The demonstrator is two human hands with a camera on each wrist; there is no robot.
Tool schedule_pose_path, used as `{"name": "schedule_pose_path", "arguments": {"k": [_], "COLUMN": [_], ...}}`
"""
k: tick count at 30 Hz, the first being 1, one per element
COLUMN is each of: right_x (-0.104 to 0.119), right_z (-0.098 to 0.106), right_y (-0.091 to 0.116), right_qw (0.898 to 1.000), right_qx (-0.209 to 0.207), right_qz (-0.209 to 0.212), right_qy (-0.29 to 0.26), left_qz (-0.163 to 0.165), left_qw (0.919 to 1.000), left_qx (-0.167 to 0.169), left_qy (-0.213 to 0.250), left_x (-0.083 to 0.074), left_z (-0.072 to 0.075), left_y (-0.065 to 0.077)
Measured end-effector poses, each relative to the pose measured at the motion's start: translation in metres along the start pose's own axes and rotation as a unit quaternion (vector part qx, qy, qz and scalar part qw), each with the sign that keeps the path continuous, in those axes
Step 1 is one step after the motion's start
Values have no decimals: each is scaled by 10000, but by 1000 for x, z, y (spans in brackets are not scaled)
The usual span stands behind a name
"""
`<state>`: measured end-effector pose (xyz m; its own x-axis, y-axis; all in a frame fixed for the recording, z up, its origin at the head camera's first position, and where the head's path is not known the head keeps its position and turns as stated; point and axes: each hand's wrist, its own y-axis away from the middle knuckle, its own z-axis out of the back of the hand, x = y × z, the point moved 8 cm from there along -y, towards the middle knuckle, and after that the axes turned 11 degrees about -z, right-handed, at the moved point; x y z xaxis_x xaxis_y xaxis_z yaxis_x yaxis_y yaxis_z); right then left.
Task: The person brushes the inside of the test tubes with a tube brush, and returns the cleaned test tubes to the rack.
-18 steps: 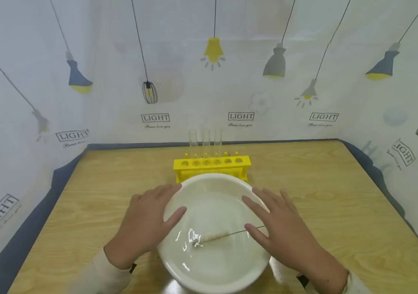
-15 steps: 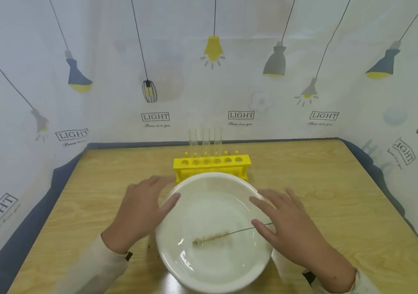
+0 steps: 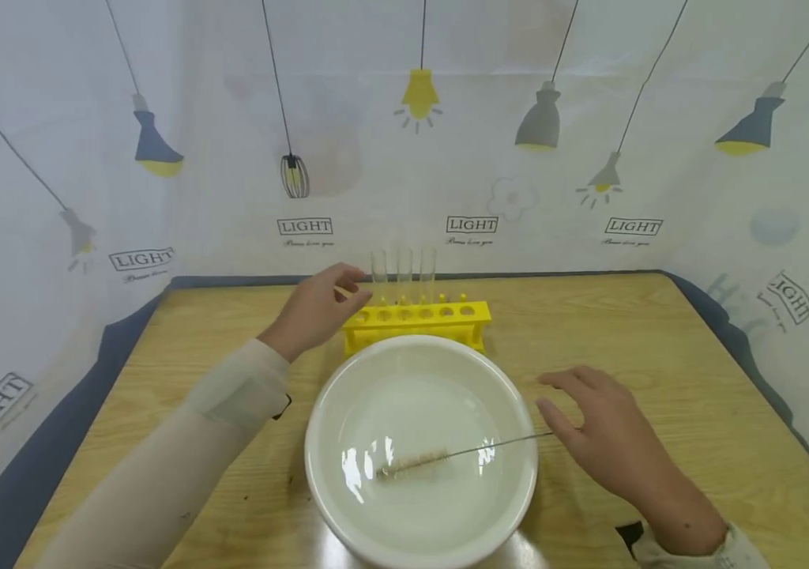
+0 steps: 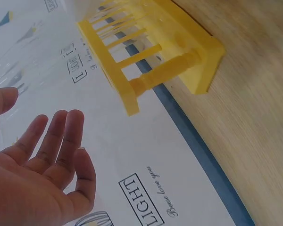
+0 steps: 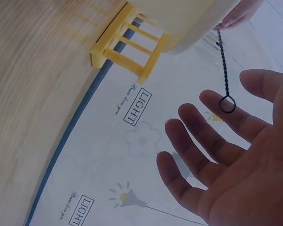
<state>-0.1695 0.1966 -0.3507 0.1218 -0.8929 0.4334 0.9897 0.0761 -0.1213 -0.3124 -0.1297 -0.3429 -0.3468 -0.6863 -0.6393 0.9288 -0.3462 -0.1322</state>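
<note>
A white basin (image 3: 314,442) of water stands at the front of the table. A test tube brush (image 3: 415,464) lies in it, bristles in the water, its wire handle crossing the right rim. My left hand (image 3: 319,310) is raised by the left end of a yellow test tube rack (image 3: 475,314), fingers loosely bent and holding nothing. Three clear test tubes (image 3: 404,276) stand upright in the rack, just right of those fingers. My right hand (image 3: 607,435) hovers right of the basin with relaxed, spread fingers; the handle's wire loop (image 5: 227,104) is close to its index finger.
The rack stands directly behind the basin, near the back edge of the wooden table (image 3: 625,332). A white cloth (image 3: 575,47) printed with lamps surrounds the table on the back and sides.
My left hand has left the basin's left rim and moved up and forward to the rack. My right hand has drawn away to the right from the rim. Basin and brush stay in place.
</note>
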Motion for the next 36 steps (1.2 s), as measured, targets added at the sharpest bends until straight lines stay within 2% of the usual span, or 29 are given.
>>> {"name": "schedule_pose_path", "arguments": {"k": [8, 15, 20, 25, 28, 31, 34, 36], "right_x": [-5, -13, -18, -24, -29, -33, -33, -30], "right_z": [0, 1, 4, 3, 4, 5, 6, 6], "right_y": [7, 11, 12, 16, 18, 19, 18, 16], "right_qw": [9991, 9972, 9940, 9870, 9796, 9732, 9729, 9787], "right_qx": [-13, -220, -485, -914, -1201, -1401, -1393, -1316], "right_qz": [-146, -304, -441, -491, -536, -510, -398, -216], "right_qy": [-396, -652, -872, -1229, -1519, -1748, -1800, -1563], "left_qz": [109, -172, -243, -310, -517, -884, -1411, -1763], "left_qw": [9998, 9993, 9973, 9924, 9868, 9775, 9620, 9497], "left_qx": [-129, -273, -678, -1175, -1480, -1856, -2320, -2588], "left_qy": [140, -186, -134, 182, 396, 466, 285, 99], "left_x": [-10, -15, -19, -25, -34, -47, -61, -68], "left_z": [-1, -3, 5, 15, 24, 38, 53, 60], "left_y": [-8, -10, -9, -1, 7, 18, 35, 50]}}
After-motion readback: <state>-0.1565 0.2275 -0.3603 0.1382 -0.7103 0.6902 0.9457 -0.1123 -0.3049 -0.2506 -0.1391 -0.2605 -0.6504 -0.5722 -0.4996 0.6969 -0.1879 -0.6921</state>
